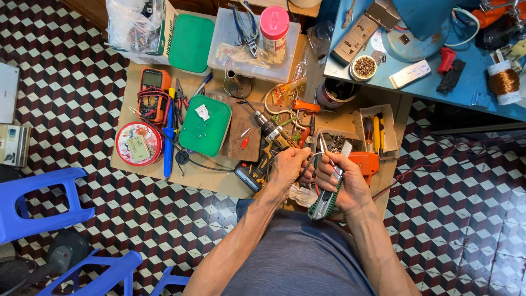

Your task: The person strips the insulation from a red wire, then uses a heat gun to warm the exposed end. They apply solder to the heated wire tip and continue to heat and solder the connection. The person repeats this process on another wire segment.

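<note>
Our right hand (345, 183) grips a green-handled cutter (324, 201), blade toward a thin wire (313, 160) pinched in our left hand (287, 167) (both just above our lap). Beyond lie the cordless drill (268, 143), a green lid (205, 126) and a multimeter (153, 94) on cardboard (203, 175).

A small repair workshop: a multimeter (154, 94), cordless drill (267, 143), screwdrivers and a copper wire spool (503, 81) crowd the tiled floor

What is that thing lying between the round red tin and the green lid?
In the head view, a blue pen-shaped tool lies between the round red tin and the green lid, on the cardboard.
</note>
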